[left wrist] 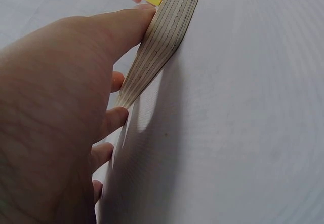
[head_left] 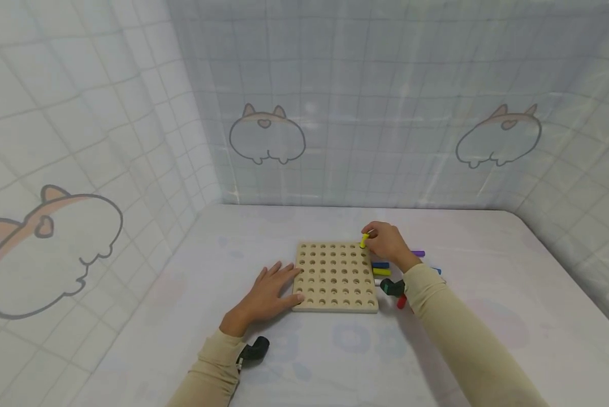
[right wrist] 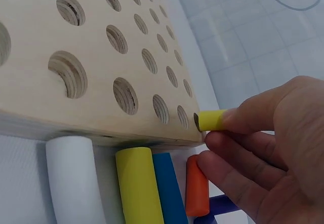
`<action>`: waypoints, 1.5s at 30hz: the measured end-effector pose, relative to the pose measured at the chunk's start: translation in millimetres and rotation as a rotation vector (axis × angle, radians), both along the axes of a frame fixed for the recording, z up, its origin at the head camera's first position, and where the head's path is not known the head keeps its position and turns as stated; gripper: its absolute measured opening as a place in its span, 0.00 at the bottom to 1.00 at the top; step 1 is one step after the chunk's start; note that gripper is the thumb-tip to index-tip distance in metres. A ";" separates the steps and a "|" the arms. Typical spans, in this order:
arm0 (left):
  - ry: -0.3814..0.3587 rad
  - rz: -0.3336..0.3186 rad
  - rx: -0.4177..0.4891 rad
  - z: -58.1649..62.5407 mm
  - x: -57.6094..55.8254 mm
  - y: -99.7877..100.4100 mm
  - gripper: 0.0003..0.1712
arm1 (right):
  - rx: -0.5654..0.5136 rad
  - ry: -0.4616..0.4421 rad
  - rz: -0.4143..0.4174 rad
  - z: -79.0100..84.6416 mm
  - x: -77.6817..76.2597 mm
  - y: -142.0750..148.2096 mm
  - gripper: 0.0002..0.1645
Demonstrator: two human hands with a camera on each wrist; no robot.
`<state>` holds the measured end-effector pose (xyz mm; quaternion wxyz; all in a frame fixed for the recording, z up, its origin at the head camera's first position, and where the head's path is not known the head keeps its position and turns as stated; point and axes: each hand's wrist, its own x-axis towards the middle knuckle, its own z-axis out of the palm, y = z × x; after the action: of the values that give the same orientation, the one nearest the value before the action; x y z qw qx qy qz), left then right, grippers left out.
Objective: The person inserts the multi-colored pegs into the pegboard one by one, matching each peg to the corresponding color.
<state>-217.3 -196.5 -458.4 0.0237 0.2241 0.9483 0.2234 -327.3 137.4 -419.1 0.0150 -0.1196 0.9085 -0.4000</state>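
Peg (right wrist: 210, 120), yellow, right of centre in the right-wrist view, looks light, stiff, smooth, best held by its free end; right hand (head_left: 387, 243) pinches it, left hand (head_left: 270, 293), fingers spread, touches board (head_left: 328, 276)

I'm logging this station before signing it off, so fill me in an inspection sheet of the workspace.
Surface: table, pale with faint patterns.
Job's things: wooden board with rows of holes; yellow peg, its end at the far right corner hole, depth unclear; loose pegs in several colours lying to the board's right.
Clutter: nothing seen.
Left hand: touches the board's left edge.
Right hand: pinches the yellow peg.
Cables: nothing seen.
Surroundings: pale grid-patterned walls with animal drawings.
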 end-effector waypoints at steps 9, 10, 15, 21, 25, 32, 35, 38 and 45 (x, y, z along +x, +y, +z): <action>0.003 -0.009 0.006 0.3 1.3 -1.1 0.43 | 0.072 0.009 -0.010 -2.7 -3.0 1.5 0.17; 0.005 -0.009 0.007 -0.1 1.0 -1.3 0.43 | 0.080 0.002 -0.018 -3.3 -3.4 1.9 0.17; 0.006 -0.011 0.005 -1.7 0.0 -1.9 0.43 | 0.089 -0.018 -0.026 -4.7 -3.5 3.2 0.18; 0.012 -0.015 0.013 -2.5 0.1 -2.1 0.43 | 0.067 0.012 0.005 -5.1 -2.6 3.1 0.17; 0.016 -0.013 0.008 -2.9 0.1 -2.3 0.43 | 0.079 0.035 0.017 -4.8 -1.5 2.4 0.15; 0.009 -0.008 0.006 -2.0 -0.6 -2.3 0.44 | 0.072 0.023 0.021 3.2 3.6 8.4 0.16; 0.006 -0.005 0.011 -0.8 -0.9 -1.7 0.44 | 0.045 0.045 0.005 10.6 7.1 15.8 0.17; -0.002 -0.001 0.015 0.4 -0.9 -1.3 0.44 | 0.031 0.076 -0.008 17.7 11.0 25.0 0.17; -0.006 -0.005 0.013 -0.9 -2.8 -1.3 0.44 | -0.040 0.004 -0.047 28.5 24.5 47.2 0.19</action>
<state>-220.1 -197.7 -459.2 0.0258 0.2258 0.9463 0.2299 -302.8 184.7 -390.7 0.0016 -0.0993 0.9029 -0.4183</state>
